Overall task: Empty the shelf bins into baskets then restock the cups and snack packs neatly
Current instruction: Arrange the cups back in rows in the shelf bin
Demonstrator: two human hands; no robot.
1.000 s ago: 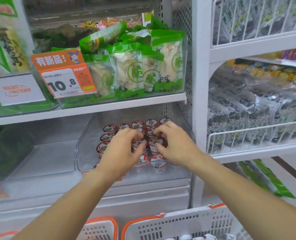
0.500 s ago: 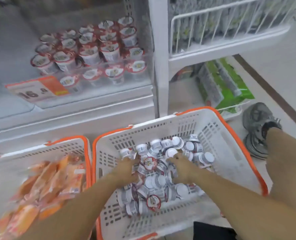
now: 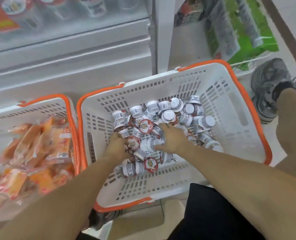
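A white basket with an orange rim (image 3: 230, 118) stands on the floor and holds several small cups (image 3: 168, 116) with red-and-white lids, lying jumbled. Both my hands are down in the pile. My left hand (image 3: 117, 148) curls around a red-lidded cup (image 3: 133, 142) at the pile's left side. My right hand (image 3: 172, 138) lies over the middle, with thumb and fingers closing around a white cup (image 3: 148, 144). To the left, a second basket (image 3: 66, 108) holds several orange snack packs (image 3: 39, 144). More cups (image 3: 93, 6) stand blurred in the clear shelf bin above.
The white shelf base (image 3: 74, 54) runs across just behind the baskets, with an upright post (image 3: 158, 40) between shelf units. Green packs (image 3: 239, 32) lie on the lowest right shelf. My grey shoe (image 3: 268, 87) and bare leg stand right of the cup basket.
A second ago both hands were at the cups in the shelf bin. They have dropped into the cup basket, and since half a second ago they have pushed deeper among the cups.
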